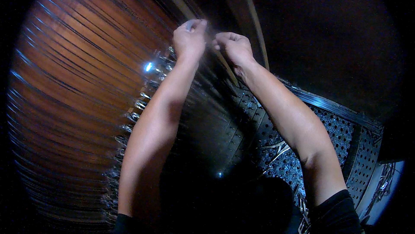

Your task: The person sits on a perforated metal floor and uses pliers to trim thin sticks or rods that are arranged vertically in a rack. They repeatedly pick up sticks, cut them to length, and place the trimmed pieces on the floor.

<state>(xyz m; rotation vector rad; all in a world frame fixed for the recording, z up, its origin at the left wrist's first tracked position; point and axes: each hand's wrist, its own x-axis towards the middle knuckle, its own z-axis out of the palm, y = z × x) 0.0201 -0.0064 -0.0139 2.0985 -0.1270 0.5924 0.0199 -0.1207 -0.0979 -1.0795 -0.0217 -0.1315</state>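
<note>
Both of my arms reach up and forward, and the hands are close together near the top middle. My left hand (189,39) is closed, with thumb and fingers pinched and a small pale patch showing at the fingers. Just right of it, my right hand (235,47) is closed in a pinch too, its fingertips turned toward the left one. Anything thin between the fingertips is too dark and blurred to make out. Long dark strands (86,39) run in a dense sheet left of my left hand.
A row of shiny metal fittings (142,100) lines the strands' edge beside my left forearm, with a bright light spot (148,66) there. Curved pale bars (253,13) rise behind the hands. Perforated metal plates (328,130) lie below right, with loose light strips (280,152).
</note>
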